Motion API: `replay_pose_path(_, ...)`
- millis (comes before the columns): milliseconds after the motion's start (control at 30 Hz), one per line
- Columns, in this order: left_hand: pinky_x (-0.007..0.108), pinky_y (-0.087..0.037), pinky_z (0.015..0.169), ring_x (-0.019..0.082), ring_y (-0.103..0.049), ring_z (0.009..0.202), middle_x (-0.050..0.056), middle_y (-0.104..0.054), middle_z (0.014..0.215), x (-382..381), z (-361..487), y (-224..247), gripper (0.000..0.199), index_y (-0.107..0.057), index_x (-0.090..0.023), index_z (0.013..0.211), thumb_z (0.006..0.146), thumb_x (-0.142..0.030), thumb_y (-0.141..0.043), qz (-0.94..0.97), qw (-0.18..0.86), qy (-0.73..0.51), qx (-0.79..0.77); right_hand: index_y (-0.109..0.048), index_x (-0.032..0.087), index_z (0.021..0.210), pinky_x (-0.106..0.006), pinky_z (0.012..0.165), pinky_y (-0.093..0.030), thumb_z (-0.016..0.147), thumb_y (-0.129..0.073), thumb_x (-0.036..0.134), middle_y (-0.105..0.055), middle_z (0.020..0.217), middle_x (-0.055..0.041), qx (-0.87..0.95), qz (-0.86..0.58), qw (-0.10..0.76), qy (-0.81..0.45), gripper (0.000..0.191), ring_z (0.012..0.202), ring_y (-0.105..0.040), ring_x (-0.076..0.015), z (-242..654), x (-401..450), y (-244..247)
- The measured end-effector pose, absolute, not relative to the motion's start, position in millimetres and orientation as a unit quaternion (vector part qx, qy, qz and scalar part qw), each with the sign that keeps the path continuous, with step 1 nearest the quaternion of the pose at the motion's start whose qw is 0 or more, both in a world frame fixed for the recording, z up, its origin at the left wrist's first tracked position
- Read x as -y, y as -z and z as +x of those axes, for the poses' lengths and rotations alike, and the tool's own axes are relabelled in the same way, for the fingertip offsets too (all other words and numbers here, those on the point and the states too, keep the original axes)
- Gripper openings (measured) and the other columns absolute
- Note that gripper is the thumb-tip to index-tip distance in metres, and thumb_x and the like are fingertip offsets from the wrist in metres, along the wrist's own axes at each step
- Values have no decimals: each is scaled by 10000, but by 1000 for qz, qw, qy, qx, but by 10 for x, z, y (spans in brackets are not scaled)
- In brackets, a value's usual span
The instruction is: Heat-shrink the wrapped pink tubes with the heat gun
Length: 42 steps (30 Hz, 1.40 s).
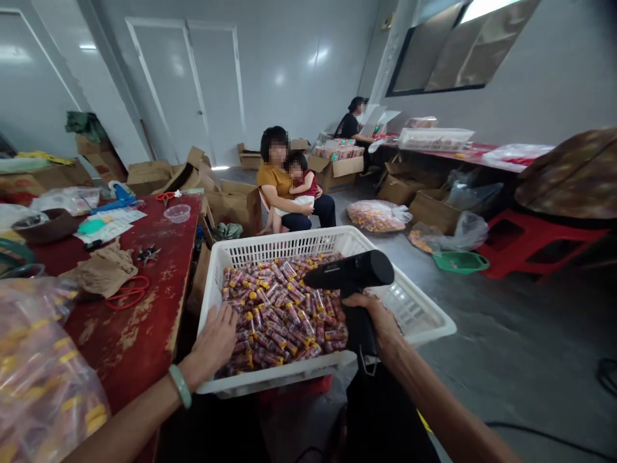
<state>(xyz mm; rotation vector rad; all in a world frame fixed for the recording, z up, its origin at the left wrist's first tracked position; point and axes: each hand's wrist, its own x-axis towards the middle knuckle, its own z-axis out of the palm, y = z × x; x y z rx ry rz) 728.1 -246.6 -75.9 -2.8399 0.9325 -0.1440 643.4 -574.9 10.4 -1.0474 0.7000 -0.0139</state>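
In front of me stands a white plastic basket [405, 307] with slotted walls. It is heaped with small clear tubes [284, 308] that have yellow caps and purplish printing or contents. My right hand [373, 315] is wrapped round the handle of a black hair dryer [351, 269], held over the basket's right part. Its narrow nozzle points left across the tubes. My left hand [216, 337], with a pale green bangle on the wrist, rests at the basket's left side, fingers stretched out over the rim and the tubes. It grips nothing.
A worn red table [164, 283] on the left bears red-handled scissors [129, 292], a brown cloth and a bag of tubes [43, 366]. Two persons [294, 186] sit together beyond the basket; another works behind. A red stool [535, 244] and green tray [460, 262] stand right.
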Motion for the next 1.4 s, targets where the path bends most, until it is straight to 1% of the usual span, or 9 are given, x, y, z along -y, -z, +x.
replay_pose_path(200, 615, -225, 1067, 408, -301, 1345, 273, -354, 1435, 3146, 7536, 1120, 659, -362, -43, 1390, 876, -441, -473, -956, 26, -23, -291, -601, 146, 677, -219, 305, -385, 568, -681, 260, -576, 479, -25, -309, -515, 799, -16, 177, 360, -478, -131, 6441, 5876, -34)
replay_pose_path(367, 525, -255, 1090, 333, -214, 1400, 198, -271, 1503, 3643, 7499, 1422, 654, -228, -145, 1460, 934, -522, -322, -882, -46, 12, -468, -596, 139, 653, -228, 330, -403, 536, -687, 308, -598, 502, -49, -330, -495, 802, -60, 224, 391, -508, -145, 6422, 5916, 174)
replay_pose_path(500, 485, -270, 1092, 300, -260, 1385, 132, -312, 1500, 3599, 7594, 1546, 579, -239, -208, 1458, 956, -492, -285, -859, -53, 18, -509, -559, 180, 667, -245, 342, -434, 531, -711, 248, -580, 485, 5, -344, -533, 773, 26, 215, 377, -518, -153, 6559, 5866, 148)
replay_pose_path(633, 517, -239, 1108, 307, -266, 1380, 147, -343, 1481, 3440, 7804, 1534, 589, -309, -153, 1430, 954, -499, -291, -891, -43, 36, -450, -577, 170, 672, -228, 341, -424, 540, -699, 234, -592, 492, -16, -314, -533, 784, -47, 190, 381, -519, -147, 6677, 5781, 55)
replay_pose_path(767, 511, -204, 1127, 267, -229, 1401, 116, -359, 1476, 3405, 8093, 1401, 448, -381, -184, 1389, 982, -301, -235, -910, -43, 61, -408, -599, 158, 669, -211, 328, -405, 552, -669, 223, -594, 489, -25, -271, -524, 801, -102, 151, 379, -504, -136, 6983, 5666, -3)
replay_pose_path(967, 633, -327, 982, 429, -348, 1295, 319, -375, 1390, 3296, 8624, 1364, 537, -376, 17, 1347, 948, -334, -302, -990, -58, 107, -77, -616, 150, 663, -180, 317, -378, 554, -656, 248, -575, 489, -7, -225, -518, 819, -99, 152, 379, -464, -107, 7503, 5441, 116)
replay_pose_path(1133, 566, -199, 1111, 334, -248, 1377, 173, -363, 1465, 3318, 8670, 1524, 495, -420, -88, 1362, 938, -327, -331, -977, -64, 103, -177, -643, 104, 696, -198, 332, -406, 527, -666, 234, -580, 509, -37, -204, -511, 824, -135, 214, 401, -486, -124, 7630, 5383, 183)
replay_pose_path(1267, 564, -160, 1126, 359, -169, 1399, 153, -361, 1470, 3422, 8500, 1531, 526, -418, -77, 1370, 955, -379, -304, -952, -66, 116, -274, -615, 152, 722, -187, 357, -431, 550, -665, 231, -603, 547, -4, -218, -511, 830, -60, 196, 441, -517, -123, 7697, 5495, 128)
replay_pose_path(1400, 597, -125, 1128, 347, -125, 1415, 72, -284, 1521, 3515, 8373, 1474, 506, -366, -221, 1414, 950, -422, -336, -907, -63, 135, -393, -601, 153, 709, -225, 327, -437, 620, -675, 270, -593, 523, -4, -274, -532, 800, -38, 165, 393, -504, -137, 7557, 5741, 106)
